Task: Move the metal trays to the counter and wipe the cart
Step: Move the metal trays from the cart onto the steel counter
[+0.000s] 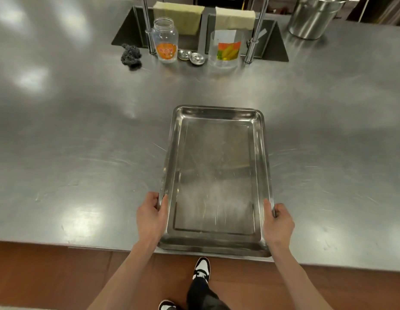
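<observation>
A rectangular metal tray (216, 113) lies lengthwise on the steel counter (82, 153), its near end reaching the counter's front edge. My left hand (151, 217) grips the tray's left rim near the front corner, thumb inside the rim. My right hand (278, 222) grips the right rim at the same height. The tray is empty and shiny. The cart is out of sight.
At the back of the counter stand a clear jar with an orange label (165, 40), a clear container with a corn label (225, 49), two small metal lids (192, 56), a dark scouring pad (132, 55), two faucet posts, cloths over a sink divider, and a steel bucket (315, 16).
</observation>
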`<act>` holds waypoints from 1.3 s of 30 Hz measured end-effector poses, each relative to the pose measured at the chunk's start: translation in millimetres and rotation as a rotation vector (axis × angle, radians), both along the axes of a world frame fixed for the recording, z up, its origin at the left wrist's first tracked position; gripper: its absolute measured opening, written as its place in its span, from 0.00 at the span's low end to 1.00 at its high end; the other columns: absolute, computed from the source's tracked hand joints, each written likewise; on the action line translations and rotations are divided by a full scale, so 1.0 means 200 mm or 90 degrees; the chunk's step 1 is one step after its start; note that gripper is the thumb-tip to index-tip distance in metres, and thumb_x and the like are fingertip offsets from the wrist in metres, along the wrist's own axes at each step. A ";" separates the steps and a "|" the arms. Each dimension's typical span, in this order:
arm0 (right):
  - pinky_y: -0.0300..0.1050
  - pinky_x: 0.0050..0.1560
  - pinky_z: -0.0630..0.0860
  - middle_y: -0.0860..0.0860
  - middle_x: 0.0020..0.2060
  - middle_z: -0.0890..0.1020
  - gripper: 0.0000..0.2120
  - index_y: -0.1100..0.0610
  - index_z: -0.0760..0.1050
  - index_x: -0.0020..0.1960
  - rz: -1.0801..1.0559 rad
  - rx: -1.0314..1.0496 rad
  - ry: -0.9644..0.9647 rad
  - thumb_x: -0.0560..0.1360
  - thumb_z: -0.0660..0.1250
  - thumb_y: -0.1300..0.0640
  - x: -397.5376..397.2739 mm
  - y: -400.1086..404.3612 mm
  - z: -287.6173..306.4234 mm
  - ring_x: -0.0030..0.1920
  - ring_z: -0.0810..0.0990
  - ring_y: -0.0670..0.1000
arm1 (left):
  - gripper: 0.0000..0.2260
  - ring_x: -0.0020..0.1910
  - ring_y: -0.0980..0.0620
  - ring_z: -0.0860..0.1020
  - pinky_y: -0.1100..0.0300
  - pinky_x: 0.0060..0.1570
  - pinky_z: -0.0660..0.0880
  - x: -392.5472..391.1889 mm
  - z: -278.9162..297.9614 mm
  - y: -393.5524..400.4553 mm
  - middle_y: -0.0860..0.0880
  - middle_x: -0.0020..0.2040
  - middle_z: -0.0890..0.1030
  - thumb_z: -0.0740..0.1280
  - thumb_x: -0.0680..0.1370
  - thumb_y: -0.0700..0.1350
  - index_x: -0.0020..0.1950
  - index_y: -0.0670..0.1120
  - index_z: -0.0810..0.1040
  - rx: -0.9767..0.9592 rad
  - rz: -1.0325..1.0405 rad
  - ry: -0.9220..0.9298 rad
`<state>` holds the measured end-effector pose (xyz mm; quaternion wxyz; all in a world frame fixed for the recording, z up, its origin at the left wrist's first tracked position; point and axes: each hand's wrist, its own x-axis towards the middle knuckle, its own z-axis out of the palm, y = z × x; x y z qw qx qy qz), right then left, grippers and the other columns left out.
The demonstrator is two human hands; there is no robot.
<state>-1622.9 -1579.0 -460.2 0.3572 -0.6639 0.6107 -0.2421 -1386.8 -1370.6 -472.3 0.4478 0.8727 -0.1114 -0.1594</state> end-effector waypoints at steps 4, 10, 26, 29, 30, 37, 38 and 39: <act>0.45 0.31 0.63 0.52 0.27 0.65 0.23 0.57 0.61 0.34 -0.007 0.003 0.014 0.83 0.67 0.52 -0.02 -0.01 -0.05 0.29 0.62 0.52 | 0.07 0.28 0.54 0.73 0.59 0.31 0.70 -0.01 -0.03 -0.02 0.51 0.30 0.75 0.69 0.83 0.49 0.47 0.49 0.77 0.003 -0.005 0.011; 0.46 0.31 0.64 0.51 0.26 0.67 0.24 0.56 0.62 0.33 -0.018 0.013 0.031 0.83 0.68 0.52 -0.03 -0.02 -0.10 0.28 0.64 0.51 | 0.06 0.28 0.52 0.72 0.58 0.32 0.69 -0.04 -0.06 -0.03 0.51 0.29 0.74 0.69 0.83 0.47 0.47 0.48 0.77 0.013 -0.011 0.018; 0.48 0.30 0.65 0.53 0.27 0.69 0.22 0.57 0.65 0.36 -0.027 0.028 0.058 0.84 0.65 0.48 -0.02 -0.03 -0.15 0.29 0.67 0.53 | 0.06 0.30 0.53 0.77 0.61 0.31 0.68 -0.06 -0.04 -0.05 0.51 0.31 0.78 0.67 0.84 0.47 0.50 0.46 0.77 0.062 -0.016 0.015; 0.47 0.30 0.66 0.53 0.27 0.71 0.21 0.58 0.67 0.37 -0.031 0.035 0.058 0.84 0.65 0.48 -0.03 -0.03 -0.15 0.29 0.69 0.53 | 0.06 0.32 0.51 0.78 0.59 0.32 0.69 -0.06 -0.04 -0.05 0.50 0.32 0.79 0.67 0.84 0.48 0.51 0.47 0.76 0.070 -0.027 0.016; 0.46 0.30 0.66 0.53 0.28 0.72 0.21 0.58 0.67 0.37 -0.033 0.038 0.061 0.84 0.65 0.47 -0.03 -0.03 -0.14 0.29 0.69 0.53 | 0.06 0.32 0.50 0.78 0.59 0.32 0.69 -0.05 -0.04 -0.05 0.50 0.33 0.79 0.67 0.84 0.48 0.51 0.47 0.76 0.073 -0.032 0.019; 0.48 0.36 0.69 0.51 0.35 0.79 0.18 0.58 0.74 0.48 -0.046 0.041 0.059 0.85 0.60 0.45 -0.03 -0.01 -0.09 0.38 0.79 0.57 | 0.13 0.43 0.56 0.81 0.55 0.43 0.77 -0.01 0.01 -0.03 0.55 0.45 0.81 0.64 0.84 0.58 0.64 0.52 0.75 0.072 -0.050 0.002; 0.48 0.39 0.69 0.51 0.39 0.80 0.17 0.58 0.74 0.51 -0.050 0.037 0.050 0.85 0.60 0.44 -0.03 0.00 -0.08 0.42 0.80 0.57 | 0.15 0.46 0.56 0.81 0.54 0.47 0.79 0.00 0.02 -0.02 0.55 0.50 0.81 0.63 0.84 0.58 0.67 0.53 0.74 0.048 -0.044 -0.001; 0.48 0.42 0.70 0.52 0.44 0.81 0.17 0.57 0.75 0.54 -0.051 0.033 0.038 0.85 0.59 0.44 -0.03 0.01 -0.07 0.45 0.80 0.57 | 0.16 0.50 0.55 0.81 0.53 0.51 0.79 0.02 0.03 -0.02 0.55 0.54 0.80 0.63 0.85 0.58 0.69 0.53 0.74 0.021 -0.042 0.001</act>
